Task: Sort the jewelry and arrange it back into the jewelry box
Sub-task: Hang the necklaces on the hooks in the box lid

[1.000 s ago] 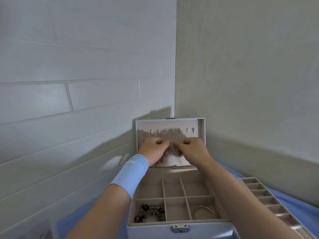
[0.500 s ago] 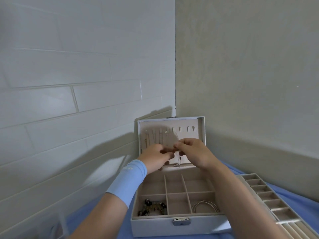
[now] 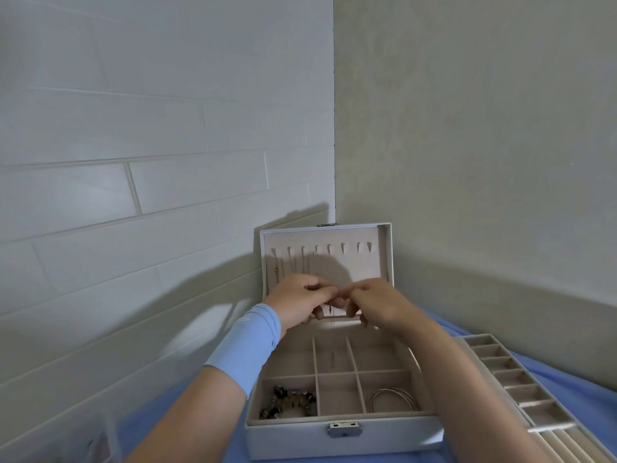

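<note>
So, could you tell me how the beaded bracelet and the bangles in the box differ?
The beaded bracelet is chunky, with dark and pale beads; the bangles are thin metal hoops. The bracelet lies in the front left compartment, the bangles in the front right. Both rest inside the open jewelry box.

White jewelry box (image 3: 293, 439), beige lining; blue cloth (image 3: 567, 389); light-blue wrist sleeve (image 3: 247, 345)

— What surrounds the scene?
— On the left, a white wall of long brick-shaped panels (image 3: 133, 162). On the right, a plain beige rough-plastered wall (image 3: 467, 128). They meet in a vertical corner.
— And below?
— A smooth blue cloth surface (image 3: 567, 389). A broad grey shadow (image 3: 200, 289) crosses the white wall.
</note>
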Tool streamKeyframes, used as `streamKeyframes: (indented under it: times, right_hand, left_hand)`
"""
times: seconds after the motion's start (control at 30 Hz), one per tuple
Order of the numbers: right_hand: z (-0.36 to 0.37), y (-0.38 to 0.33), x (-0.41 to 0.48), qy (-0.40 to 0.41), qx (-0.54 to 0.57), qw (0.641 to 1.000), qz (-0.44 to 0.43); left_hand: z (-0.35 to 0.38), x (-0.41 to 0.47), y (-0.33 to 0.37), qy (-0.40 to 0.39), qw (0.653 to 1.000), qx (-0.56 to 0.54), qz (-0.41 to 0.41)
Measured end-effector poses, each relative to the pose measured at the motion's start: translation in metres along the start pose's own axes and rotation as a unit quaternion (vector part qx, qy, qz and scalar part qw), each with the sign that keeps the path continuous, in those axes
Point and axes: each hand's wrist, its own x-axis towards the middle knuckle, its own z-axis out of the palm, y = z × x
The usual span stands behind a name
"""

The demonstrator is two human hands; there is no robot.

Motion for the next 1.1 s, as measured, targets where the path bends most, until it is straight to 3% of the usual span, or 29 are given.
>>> streamKeyframes:
  times: [0.13,0.33,0.53,0.8,1.1]
  right_hand:
    - [0.012,0.003,-0.003,-0.088,-0.074,0.993,-0.024]
    - [0.015,0.008,0.004,-0.037,-0.07,0.996,-0.037]
    - [-0.003,-0.012,0.009,0.03,-0.069,0.996,-0.057]
    - [-0.018,-0.038,0.035,0.102,-0.118,0.983,-0.093]
    - [-0.005,-0.026,0.049,0.07,-0.233,0.969,-0.051]
  left_hand:
    - [-0.001,0.002,0.003,0.023,0.999,0.024,0.026]
    - [-0.01,0.008,0.002,0.04,0.995,0.074,0.045]
    - [-0.014,0.021,-0.011,0.061,0.978,0.199,0.033]
    - [-0.008,0.023,-0.013,0.057,0.931,0.357,0.05]
    - [-0.01,0.02,-0.006,0.036,0.925,0.375,0.043]
